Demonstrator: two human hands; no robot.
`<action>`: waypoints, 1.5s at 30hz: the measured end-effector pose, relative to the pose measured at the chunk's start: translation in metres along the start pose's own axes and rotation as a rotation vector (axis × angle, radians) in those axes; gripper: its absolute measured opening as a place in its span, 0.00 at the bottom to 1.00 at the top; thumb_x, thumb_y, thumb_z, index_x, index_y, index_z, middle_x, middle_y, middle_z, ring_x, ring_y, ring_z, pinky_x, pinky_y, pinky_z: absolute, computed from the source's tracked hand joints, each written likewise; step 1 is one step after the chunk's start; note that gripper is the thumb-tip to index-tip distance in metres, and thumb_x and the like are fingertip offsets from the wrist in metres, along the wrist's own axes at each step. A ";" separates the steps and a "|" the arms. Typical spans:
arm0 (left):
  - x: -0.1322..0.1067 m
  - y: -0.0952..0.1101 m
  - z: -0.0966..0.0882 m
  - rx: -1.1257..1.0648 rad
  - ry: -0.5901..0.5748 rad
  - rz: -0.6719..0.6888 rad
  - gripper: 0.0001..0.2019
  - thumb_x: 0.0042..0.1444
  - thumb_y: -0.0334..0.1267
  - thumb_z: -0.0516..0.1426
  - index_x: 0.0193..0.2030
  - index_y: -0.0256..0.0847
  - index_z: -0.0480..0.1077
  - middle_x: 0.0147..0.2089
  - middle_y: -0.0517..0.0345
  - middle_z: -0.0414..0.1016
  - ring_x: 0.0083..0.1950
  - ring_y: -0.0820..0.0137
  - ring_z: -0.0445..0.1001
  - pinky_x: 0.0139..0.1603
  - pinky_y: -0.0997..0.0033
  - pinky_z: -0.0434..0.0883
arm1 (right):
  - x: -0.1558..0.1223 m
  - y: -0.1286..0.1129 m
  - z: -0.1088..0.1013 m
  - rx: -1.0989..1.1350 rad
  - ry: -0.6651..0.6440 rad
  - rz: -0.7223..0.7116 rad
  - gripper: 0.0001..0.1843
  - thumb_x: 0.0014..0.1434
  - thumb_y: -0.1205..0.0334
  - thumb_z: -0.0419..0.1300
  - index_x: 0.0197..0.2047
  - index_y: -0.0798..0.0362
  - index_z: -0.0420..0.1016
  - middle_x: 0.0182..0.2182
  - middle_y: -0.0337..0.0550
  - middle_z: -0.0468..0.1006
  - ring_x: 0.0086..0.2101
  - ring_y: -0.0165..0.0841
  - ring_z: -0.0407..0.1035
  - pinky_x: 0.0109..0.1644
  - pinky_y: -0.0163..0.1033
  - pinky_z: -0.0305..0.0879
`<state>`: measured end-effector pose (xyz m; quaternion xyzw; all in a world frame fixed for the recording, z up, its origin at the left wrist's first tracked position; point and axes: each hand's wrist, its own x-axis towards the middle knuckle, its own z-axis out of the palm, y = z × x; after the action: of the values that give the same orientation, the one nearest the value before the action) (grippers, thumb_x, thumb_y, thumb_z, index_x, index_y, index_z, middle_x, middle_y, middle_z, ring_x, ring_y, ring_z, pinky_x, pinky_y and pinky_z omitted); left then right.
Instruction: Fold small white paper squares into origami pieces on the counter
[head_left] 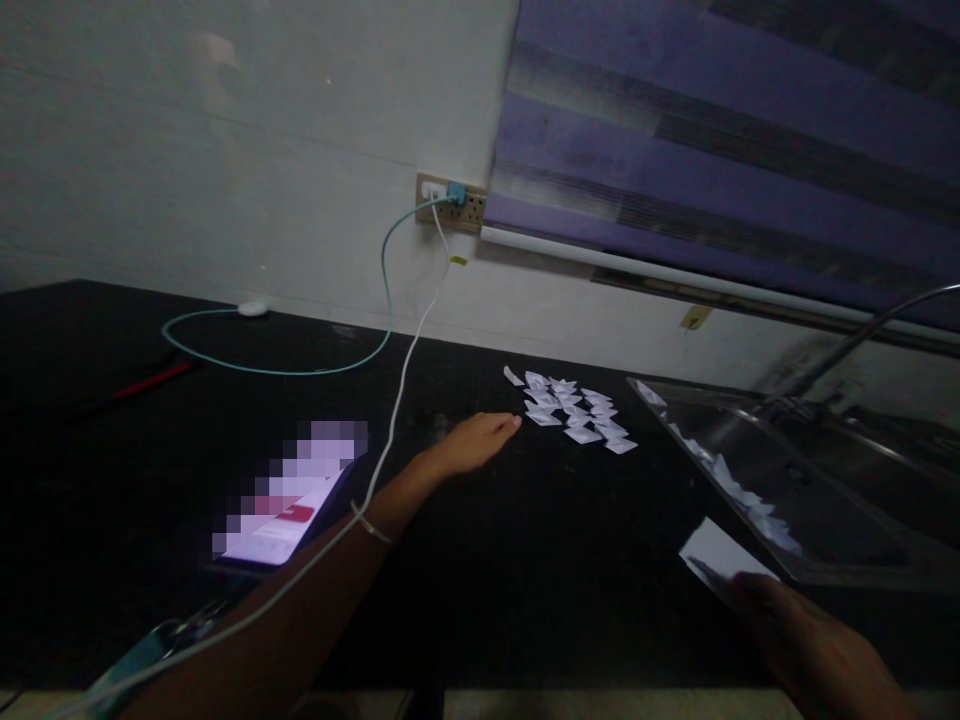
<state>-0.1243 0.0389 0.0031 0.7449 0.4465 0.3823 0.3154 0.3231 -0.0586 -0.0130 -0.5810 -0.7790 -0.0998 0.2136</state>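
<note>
My left hand (480,440) reaches out across the black counter (525,570), fingers stretched flat and together, holding nothing. Its fingertips stop just short of a cluster of several small white paper pieces (574,410). A thin bracelet sits on that wrist. My right hand (806,640) is low at the right, closed on a white sheet of paper (716,555) beside the sink (795,480). More torn white paper bits (739,495) lie inside the sink along its near wall.
A lit phone (285,510) lies on the counter left of my arm, with a white cable (405,380) running up to a wall socket (450,200). A teal cable (300,365) loops at the back. A faucet (847,345) arches over the sink. Purple blinds (712,150) hang above.
</note>
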 end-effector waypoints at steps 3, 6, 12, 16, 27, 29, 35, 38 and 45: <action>-0.001 0.003 -0.001 -0.023 0.010 -0.011 0.20 0.69 0.48 0.48 0.30 0.41 0.69 0.30 0.57 0.71 0.33 0.68 0.67 0.38 0.67 0.64 | 0.001 0.007 0.002 0.070 -0.133 0.026 0.36 0.59 0.26 0.48 0.40 0.50 0.77 0.32 0.58 0.86 0.24 0.45 0.80 0.21 0.40 0.74; -0.002 0.004 -0.001 -0.026 0.004 -0.011 0.20 0.69 0.48 0.48 0.29 0.41 0.68 0.29 0.59 0.69 0.32 0.69 0.66 0.37 0.68 0.64 | 0.003 0.007 -0.001 0.103 -0.144 0.060 0.37 0.57 0.24 0.49 0.41 0.51 0.75 0.32 0.60 0.85 0.23 0.46 0.80 0.21 0.42 0.73; 0.001 -0.003 0.001 -0.006 0.011 -0.018 0.20 0.69 0.48 0.47 0.29 0.41 0.67 0.29 0.59 0.69 0.33 0.69 0.67 0.39 0.68 0.63 | 0.004 -0.016 -0.014 0.144 -0.123 0.054 0.31 0.58 0.28 0.51 0.35 0.48 0.77 0.30 0.53 0.85 0.23 0.44 0.80 0.23 0.41 0.73; 0.002 -0.005 0.001 -0.036 0.001 -0.019 0.19 0.69 0.48 0.48 0.30 0.42 0.68 0.29 0.57 0.70 0.34 0.68 0.67 0.40 0.68 0.65 | 0.010 -0.015 -0.018 0.221 -0.223 0.101 0.25 0.55 0.33 0.60 0.33 0.47 0.81 0.27 0.50 0.85 0.22 0.44 0.79 0.20 0.38 0.72; 0.002 -0.008 0.004 -0.175 -0.016 -0.065 0.24 0.68 0.57 0.43 0.30 0.41 0.61 0.27 0.63 0.62 0.28 0.73 0.60 0.31 0.72 0.60 | 0.082 -0.069 -0.085 0.419 -0.079 0.159 0.31 0.53 0.30 0.61 0.36 0.51 0.83 0.33 0.49 0.84 0.32 0.41 0.79 0.33 0.40 0.76; 0.005 -0.012 0.005 -0.304 -0.004 -0.121 0.27 0.67 0.62 0.41 0.32 0.41 0.63 0.24 0.65 0.60 0.24 0.74 0.58 0.27 0.73 0.58 | 0.104 -0.103 -0.091 0.595 -0.121 0.181 0.24 0.58 0.37 0.62 0.42 0.51 0.81 0.35 0.47 0.84 0.34 0.39 0.78 0.32 0.37 0.74; 0.017 -0.021 0.004 -0.656 -0.053 -0.228 0.35 0.61 0.71 0.42 0.36 0.38 0.70 0.29 0.53 0.75 0.26 0.73 0.69 0.21 0.75 0.51 | 0.176 -0.203 -0.019 0.975 -0.089 -0.187 0.12 0.62 0.56 0.60 0.45 0.51 0.82 0.37 0.45 0.82 0.37 0.38 0.75 0.41 0.42 0.71; 0.019 -0.023 0.002 -0.780 -0.048 -0.325 0.38 0.59 0.74 0.43 0.37 0.36 0.72 0.28 0.54 0.75 0.29 0.71 0.72 0.26 0.74 0.59 | 0.201 -0.229 0.030 0.951 -0.116 -0.294 0.12 0.61 0.62 0.58 0.43 0.51 0.82 0.39 0.45 0.83 0.39 0.38 0.75 0.46 0.45 0.70; 0.005 -0.013 0.000 -0.560 0.008 -0.225 0.31 0.61 0.66 0.52 0.35 0.34 0.72 0.24 0.59 0.67 0.21 0.75 0.63 0.22 0.72 0.57 | 0.213 -0.227 0.071 1.091 -0.064 -0.181 0.13 0.56 0.60 0.64 0.46 0.52 0.79 0.42 0.48 0.82 0.44 0.41 0.76 0.50 0.48 0.70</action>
<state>-0.1283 0.0484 -0.0060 0.5733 0.4045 0.4564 0.5472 0.0427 0.0839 0.0406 -0.3197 -0.7707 0.3180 0.4503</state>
